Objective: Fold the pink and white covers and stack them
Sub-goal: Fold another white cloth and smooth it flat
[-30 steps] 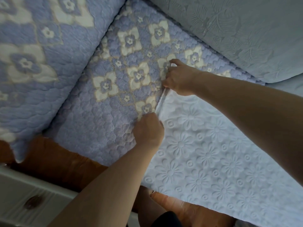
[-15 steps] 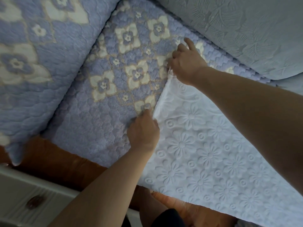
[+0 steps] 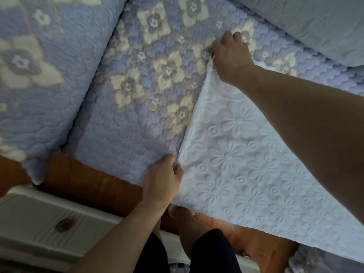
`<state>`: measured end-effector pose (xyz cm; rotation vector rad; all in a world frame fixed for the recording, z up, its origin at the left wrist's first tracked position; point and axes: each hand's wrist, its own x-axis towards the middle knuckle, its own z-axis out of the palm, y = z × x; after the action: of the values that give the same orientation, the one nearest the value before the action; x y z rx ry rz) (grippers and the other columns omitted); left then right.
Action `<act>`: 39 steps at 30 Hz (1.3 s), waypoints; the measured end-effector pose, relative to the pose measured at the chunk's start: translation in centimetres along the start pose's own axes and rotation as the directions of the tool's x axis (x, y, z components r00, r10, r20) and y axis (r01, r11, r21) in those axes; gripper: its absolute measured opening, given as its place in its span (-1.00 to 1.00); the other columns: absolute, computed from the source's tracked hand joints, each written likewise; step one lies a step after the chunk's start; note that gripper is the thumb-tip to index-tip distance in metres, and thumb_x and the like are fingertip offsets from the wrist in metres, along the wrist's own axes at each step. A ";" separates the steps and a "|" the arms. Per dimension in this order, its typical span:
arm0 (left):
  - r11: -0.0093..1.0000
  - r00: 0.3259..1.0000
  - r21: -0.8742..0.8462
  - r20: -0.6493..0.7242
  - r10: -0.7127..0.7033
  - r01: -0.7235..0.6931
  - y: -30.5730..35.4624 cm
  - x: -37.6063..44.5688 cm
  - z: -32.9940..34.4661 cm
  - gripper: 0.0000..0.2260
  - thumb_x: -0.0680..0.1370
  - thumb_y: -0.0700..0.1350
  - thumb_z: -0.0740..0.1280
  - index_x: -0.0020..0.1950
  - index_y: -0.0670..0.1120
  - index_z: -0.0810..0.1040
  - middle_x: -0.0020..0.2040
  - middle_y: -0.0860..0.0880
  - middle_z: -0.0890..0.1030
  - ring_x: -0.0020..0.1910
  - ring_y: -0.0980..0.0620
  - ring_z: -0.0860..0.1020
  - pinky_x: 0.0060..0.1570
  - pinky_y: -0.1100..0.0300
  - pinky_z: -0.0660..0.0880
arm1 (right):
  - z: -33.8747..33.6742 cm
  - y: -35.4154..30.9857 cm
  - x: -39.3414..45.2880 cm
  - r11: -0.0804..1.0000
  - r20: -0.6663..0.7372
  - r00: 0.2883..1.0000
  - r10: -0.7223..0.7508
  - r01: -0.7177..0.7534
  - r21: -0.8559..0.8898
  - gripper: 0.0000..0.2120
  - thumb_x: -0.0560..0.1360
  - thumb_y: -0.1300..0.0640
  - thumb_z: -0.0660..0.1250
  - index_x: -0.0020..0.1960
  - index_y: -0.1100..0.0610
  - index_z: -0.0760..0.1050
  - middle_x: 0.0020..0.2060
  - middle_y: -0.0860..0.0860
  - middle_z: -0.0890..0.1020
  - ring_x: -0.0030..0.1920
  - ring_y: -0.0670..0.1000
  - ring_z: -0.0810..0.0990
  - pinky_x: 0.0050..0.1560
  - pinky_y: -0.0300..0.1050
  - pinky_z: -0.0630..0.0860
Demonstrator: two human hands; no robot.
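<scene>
White cover (image 3: 246,164) edge runs diagonally between left hand (image 3: 162,182) and right hand (image 3: 229,56).

Blue floral sofa cover (image 3: 126,123), grey cushion (image 3: 315,22) top right, white drawer unit (image 3: 39,219).

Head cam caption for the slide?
Both hands, left and right, pinch the white cover's edge over the blue quilt.

The left hand (image 3: 163,184) and right hand (image 3: 230,58) each pinch a corner of the white cover (image 3: 246,164). It lies on a blue floral quilt (image 3: 128,119).
</scene>
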<state>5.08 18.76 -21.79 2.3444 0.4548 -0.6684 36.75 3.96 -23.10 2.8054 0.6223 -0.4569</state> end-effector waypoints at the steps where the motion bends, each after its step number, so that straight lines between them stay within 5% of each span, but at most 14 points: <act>1: 1.000 1.000 0.015 -0.023 -0.005 0.005 0.1 -0.5 0.3 -0.76 0.59 0.10 0.30 -0.18 0.00 0.39 -0.32 0.10 0.48 -0.35 0.09 0.50 -0.38 0.13 0.46 | 0.2 0.0 0.1 1.000 -0.011 1.000 0.005 -0.005 0.002 -0.65 0.47 0.31 0.33 0.24 0.27 0.40 0.23 0.29 0.39 0.22 0.33 0.36 0.19 0.25 0.40; 4: 0.996 0.996 0.089 -0.089 0.002 0.006 0.3 -2.1 1.4 -0.72 0.56 0.19 0.34 0.00 -0.01 0.45 -0.15 0.07 0.52 -0.21 0.08 0.53 -0.30 0.13 0.51 | 1.1 0.0 -0.2 0.998 -0.075 0.996 0.055 -0.052 0.039 -0.68 0.51 0.27 0.30 0.25 0.25 0.39 0.22 0.27 0.40 0.21 0.31 0.38 0.20 0.21 0.40; 10: 0.991 0.986 -0.099 -0.134 -0.102 0.090 0.1 -4.4 2.7 -0.78 0.59 0.06 0.33 -0.13 -0.01 0.38 -0.11 0.03 0.44 -0.20 0.01 0.48 -0.20 0.04 0.53 | 1.8 0.1 -0.6 0.984 -0.124 0.984 0.127 -0.108 0.144 -0.73 0.58 0.20 0.22 0.26 0.23 0.38 0.24 0.25 0.39 0.24 0.29 0.37 0.19 0.17 0.41; 15: 0.910 0.981 -0.366 0.089 -0.172 0.193 -2.2 -4.8 2.5 -0.84 0.58 0.00 0.35 0.04 0.07 0.36 -0.10 0.09 0.54 -0.11 0.02 0.57 -0.07 -0.02 0.55 | 2.4 -0.5 -0.3 0.968 -0.151 0.968 0.200 -0.171 0.182 -0.63 0.52 0.23 0.31 0.30 0.22 0.36 0.25 0.26 0.41 0.26 0.28 0.39 0.20 0.15 0.44; 19: 0.971 0.995 -0.239 0.098 0.026 -0.002 -3.4 -5.0 1.8 -0.82 0.58 -0.15 0.36 0.09 0.02 0.40 -0.08 0.13 0.48 -0.12 0.13 0.46 -0.05 0.18 0.46 | 2.0 -2.0 -2.9 0.918 -0.329 0.872 0.362 -0.271 0.291 -0.50 0.45 0.22 0.19 0.40 0.15 0.35 0.27 0.19 0.47 0.24 0.22 0.45 0.30 0.05 0.34; 21: 0.970 0.984 -0.206 0.096 0.150 -0.127 -3.9 -5.2 1.7 -0.81 0.56 -0.25 0.36 0.13 -0.06 0.51 0.02 0.09 0.50 -0.06 0.20 0.42 -0.01 0.39 0.38 | 1.1 -3.4 -5.9 0.892 -0.389 0.843 0.372 -0.209 0.400 -0.48 0.42 0.21 0.18 0.39 0.15 0.39 0.25 0.17 0.48 0.19 0.16 0.48 0.18 -0.05 0.36; 25: 0.922 0.988 -0.370 0.145 -0.059 0.110 -3.0 -5.0 1.3 -0.76 0.54 -0.19 0.42 0.16 0.03 0.49 -0.02 0.12 0.56 -0.10 0.20 0.52 -0.03 0.29 0.47 | 0.6 -8.0 -14.4 0.653 -0.143 0.937 0.319 -0.108 0.750 -0.83 0.54 0.18 0.18 0.04 0.21 0.50 -0.04 0.17 0.58 -0.04 0.19 0.56 -0.09 0.02 0.42; 29: 0.929 0.984 -0.347 0.159 -0.080 0.132 -2.4 -4.5 1.4 -0.71 0.53 -0.17 0.41 0.22 0.05 0.48 0.02 0.11 0.58 -0.01 0.17 0.55 0.04 0.23 0.51 | 2.1 -11.4 -19.2 0.351 0.396 0.867 0.301 -0.487 0.800 -0.88 0.53 0.05 0.26 -0.03 0.10 0.45 -0.15 0.04 0.63 -0.14 0.11 0.64 -0.10 0.03 0.61; 33: 0.909 0.962 -0.351 0.226 -0.151 0.225 -2.3 -3.8 1.4 -0.74 0.55 -0.14 0.40 0.24 -0.02 0.54 0.08 0.03 0.58 0.01 0.11 0.54 0.01 0.28 0.47 | 2.8 -12.0 -19.0 0.393 0.450 0.846 0.285 -0.532 0.750 -0.83 0.53 0.02 0.30 0.03 0.10 0.46 -0.10 -0.02 0.58 -0.07 0.04 0.56 -0.11 -0.08 0.47; 36: 0.909 0.949 -0.313 0.239 -0.206 0.276 -2.1 -3.5 1.4 -0.88 0.55 -0.07 0.39 -0.02 -0.09 0.52 -0.11 -0.03 0.51 -0.18 0.07 0.48 -0.21 0.26 0.39 | 2.9 -12.0 -18.4 0.359 0.493 0.816 0.303 -0.577 0.734 -0.83 0.53 -0.01 0.29 0.00 0.08 0.44 -0.12 -0.02 0.58 -0.08 0.04 0.55 -0.13 -0.10 0.41; 39: 0.919 0.963 -0.297 0.153 -0.224 0.261 -2.1 -4.1 1.6 -0.77 0.56 -0.09 0.38 -0.21 -0.08 0.37 -0.27 0.01 0.43 -0.31 0.10 0.39 -0.29 0.21 0.32 | 2.8 -12.1 -18.7 0.370 0.485 0.830 0.276 -0.558 0.743 -0.82 0.53 0.01 0.31 0.03 0.08 0.40 -0.07 -0.02 0.54 -0.10 0.03 0.53 -0.15 -0.12 0.39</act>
<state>0.27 18.62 -21.53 1.9542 0.7511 -0.7800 14.61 6.94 -21.10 3.4698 -0.6599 -1.3503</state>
